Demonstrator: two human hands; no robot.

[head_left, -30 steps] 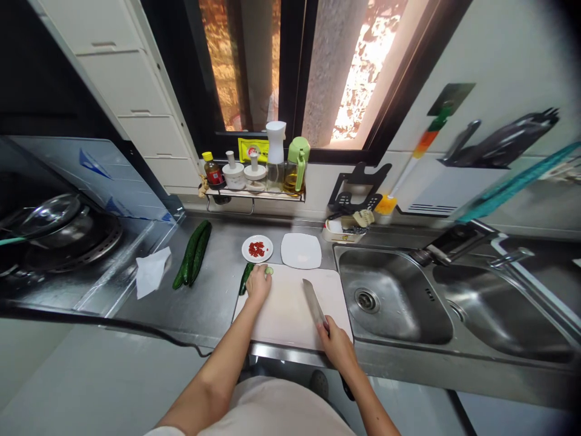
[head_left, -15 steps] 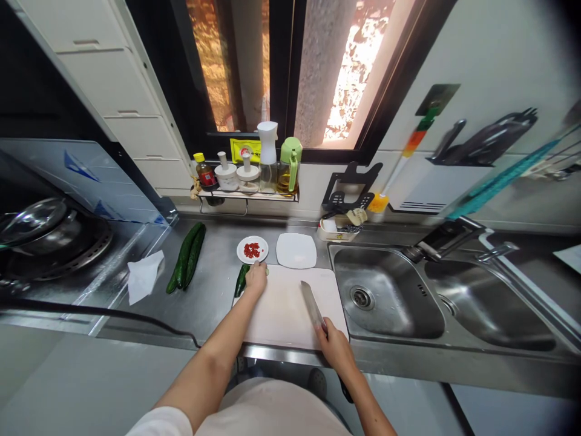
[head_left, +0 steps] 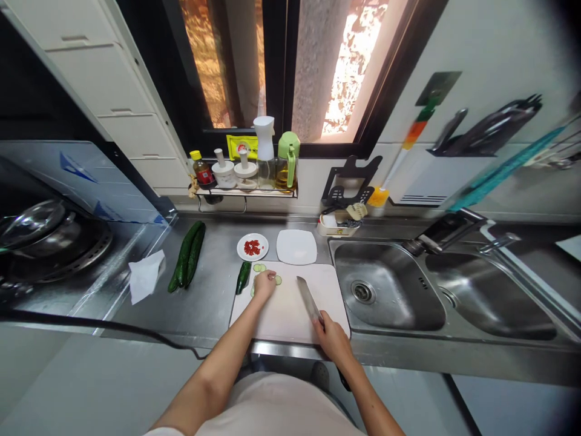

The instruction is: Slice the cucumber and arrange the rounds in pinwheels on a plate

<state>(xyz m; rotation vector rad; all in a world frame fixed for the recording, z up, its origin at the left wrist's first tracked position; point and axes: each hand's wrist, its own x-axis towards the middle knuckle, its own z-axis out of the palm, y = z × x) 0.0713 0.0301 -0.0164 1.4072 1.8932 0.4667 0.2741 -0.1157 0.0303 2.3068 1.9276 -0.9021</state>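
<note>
My right hand point(head_left: 333, 338) is wrapped round the handle of a knife point(head_left: 308, 299), whose blade points up and away over the right part of the white cutting board point(head_left: 290, 315). Over the board's upper left, my left hand point(head_left: 264, 284) has its fingers closed on a cucumber slice point(head_left: 278, 280). Other thin slices point(head_left: 259, 267) lie on the board just beyond and beside that hand. A short piece of cucumber point(head_left: 243, 277) rests at the board's left corner. Past the board stand a plate of chopped red pieces point(head_left: 253, 247) and a white square plate point(head_left: 296, 247).
Two whole cucumbers point(head_left: 187, 257) and a white paper point(head_left: 146, 276) lie to the left. A double sink point(head_left: 388, 287) adjoins the board's right side. A condiment rack point(head_left: 247, 192) and a small utensil holder point(head_left: 339, 229) are at the back. The stove with a pot point(head_left: 39, 227) is far left.
My left hand has moved right and slightly nearer from the board's far left corner, uncovering slices there. A slice now shows at its fingertips. The knife has shifted slightly left.
</note>
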